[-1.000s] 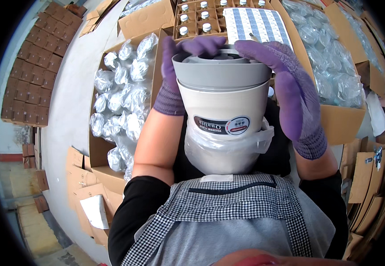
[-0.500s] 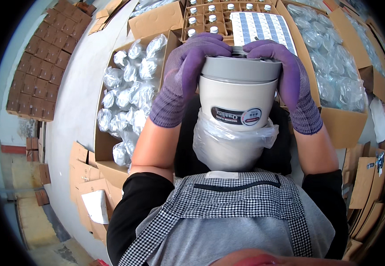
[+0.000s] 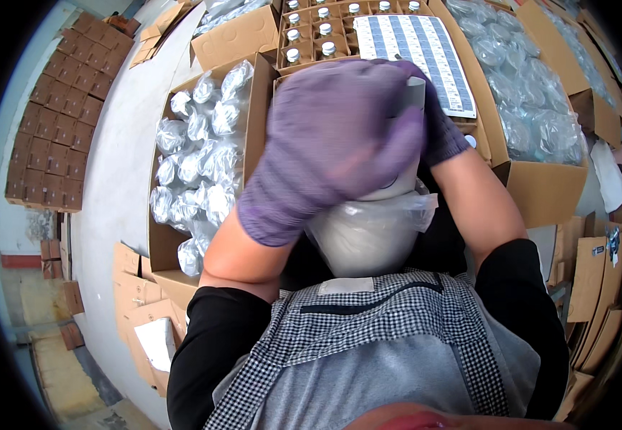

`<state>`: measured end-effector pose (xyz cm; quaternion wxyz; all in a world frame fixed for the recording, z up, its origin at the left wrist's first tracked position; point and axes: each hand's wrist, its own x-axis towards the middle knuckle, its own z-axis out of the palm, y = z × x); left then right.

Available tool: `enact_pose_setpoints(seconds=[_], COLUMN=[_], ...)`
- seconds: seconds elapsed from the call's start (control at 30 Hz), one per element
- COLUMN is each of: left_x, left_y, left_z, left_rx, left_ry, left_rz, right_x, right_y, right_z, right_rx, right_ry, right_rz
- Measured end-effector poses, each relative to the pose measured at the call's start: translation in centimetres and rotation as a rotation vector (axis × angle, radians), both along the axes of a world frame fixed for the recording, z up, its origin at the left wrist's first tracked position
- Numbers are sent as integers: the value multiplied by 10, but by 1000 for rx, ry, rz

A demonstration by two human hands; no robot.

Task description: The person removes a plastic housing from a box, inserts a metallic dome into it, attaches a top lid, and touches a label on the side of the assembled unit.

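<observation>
A cream canister with a grey top (image 3: 415, 93) stands close in front of my apron, its lower part wrapped in a clear plastic bag (image 3: 368, 229). My left hand (image 3: 343, 136), in a purple knit glove, lies across the near side of the canister and covers most of its upper half. Motion smears it, so how its fingers sit is unclear. My right hand (image 3: 436, 118), gloved alike, holds the canister's far right side near the top. Its fingertips are mostly hidden behind the canister and the other hand.
To the left stands a carton (image 3: 255, 100) of plastic-wrapped items. Ahead, a divided carton holds bottles (image 3: 327, 49) with silver caps and a printed sheet (image 3: 418, 64). Bagged clear pieces (image 3: 533, 107) fill a carton at right. Flattened cardboard (image 3: 589, 279) leans beyond it.
Both hands were on the grey lid, one at each side. The left has swung across the canister's front, while the right has shifted left around its far side. The view has shifted slightly.
</observation>
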<state>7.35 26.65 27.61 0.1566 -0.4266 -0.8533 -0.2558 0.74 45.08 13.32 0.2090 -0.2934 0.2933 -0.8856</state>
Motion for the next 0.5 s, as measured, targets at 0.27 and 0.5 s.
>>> enact_pose_setpoints(seconds=[0.27,0.5], left_x=[-73,-10], left_y=[-59,-57], left_z=[-100,-12], left_rx=[927,464], left_ry=[-424,-288], left_rz=[-592,-114], right_x=[80,13], right_y=[-20,10], right_z=[78,33], right_rx=[959,574], right_ry=[867,708], right_rz=[-1104,-673])
